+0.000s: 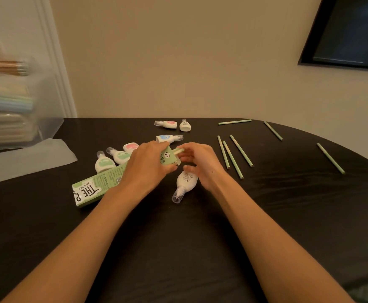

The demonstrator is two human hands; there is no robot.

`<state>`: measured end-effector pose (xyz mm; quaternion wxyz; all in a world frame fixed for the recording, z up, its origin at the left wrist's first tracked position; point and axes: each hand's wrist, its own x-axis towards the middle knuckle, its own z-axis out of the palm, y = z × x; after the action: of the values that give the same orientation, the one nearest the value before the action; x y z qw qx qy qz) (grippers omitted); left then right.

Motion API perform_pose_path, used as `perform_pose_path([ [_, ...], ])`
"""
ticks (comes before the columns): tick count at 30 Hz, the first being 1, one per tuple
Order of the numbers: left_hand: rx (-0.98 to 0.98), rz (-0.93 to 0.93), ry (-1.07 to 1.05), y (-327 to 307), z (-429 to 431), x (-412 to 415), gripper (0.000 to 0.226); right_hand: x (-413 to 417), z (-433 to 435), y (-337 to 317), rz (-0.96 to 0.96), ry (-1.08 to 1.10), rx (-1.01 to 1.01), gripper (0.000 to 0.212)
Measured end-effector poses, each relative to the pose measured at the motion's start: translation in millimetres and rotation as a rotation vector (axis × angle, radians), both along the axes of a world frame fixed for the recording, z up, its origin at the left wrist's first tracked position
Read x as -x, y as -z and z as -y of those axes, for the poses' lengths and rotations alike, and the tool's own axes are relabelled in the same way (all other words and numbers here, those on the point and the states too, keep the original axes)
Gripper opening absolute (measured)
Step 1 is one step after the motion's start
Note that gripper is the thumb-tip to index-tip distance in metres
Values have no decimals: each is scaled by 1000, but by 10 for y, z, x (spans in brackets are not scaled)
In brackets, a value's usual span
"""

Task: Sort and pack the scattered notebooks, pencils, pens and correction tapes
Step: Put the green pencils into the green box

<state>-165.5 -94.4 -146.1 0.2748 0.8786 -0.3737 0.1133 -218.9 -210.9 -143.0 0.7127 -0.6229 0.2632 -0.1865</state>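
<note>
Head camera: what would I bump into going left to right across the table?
Clear bin → green tape → left hand holding the box → right hand → three pencils together → one last pencil.

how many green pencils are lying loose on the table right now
6: far-edge pencil; angled pencil beside it; cluster of three right of the right hand; far-right pencil. A seventh pencil pokes from the green box; hands may hide more.
</note>
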Motion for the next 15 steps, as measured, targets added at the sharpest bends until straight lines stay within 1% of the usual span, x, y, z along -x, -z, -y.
perform_pose_path([
  [3, -47, 20, -73, 6, 12, -10, 64, 15, 47, -6, 66, 68, -24, 25],
  [5, -44, 31, -86, 1, 28, -10, 62, 27, 70, -6, 102, 17, -36, 28],
  [8, -21, 47, -96, -17, 74, 6, 55, 19, 32, 10, 56, -83, -11, 31],
  [11, -31, 66, -109, -41, 141, 20, 52, 8, 38, 11, 49, -107, 35, 33],
  [13, -42, 74, -109, -55, 160, 13, 50, -7, 71, -18, 59, -54, 51, 33],
  [14, -57, 74, -107, -56, 195, 24, 50, 7, 126, -29, 39, 20, 82, 32],
  [15, -73, 71, -108, -56, 235, 34, 49, 21, 207, -30, 0, 129, 159, 32],
])
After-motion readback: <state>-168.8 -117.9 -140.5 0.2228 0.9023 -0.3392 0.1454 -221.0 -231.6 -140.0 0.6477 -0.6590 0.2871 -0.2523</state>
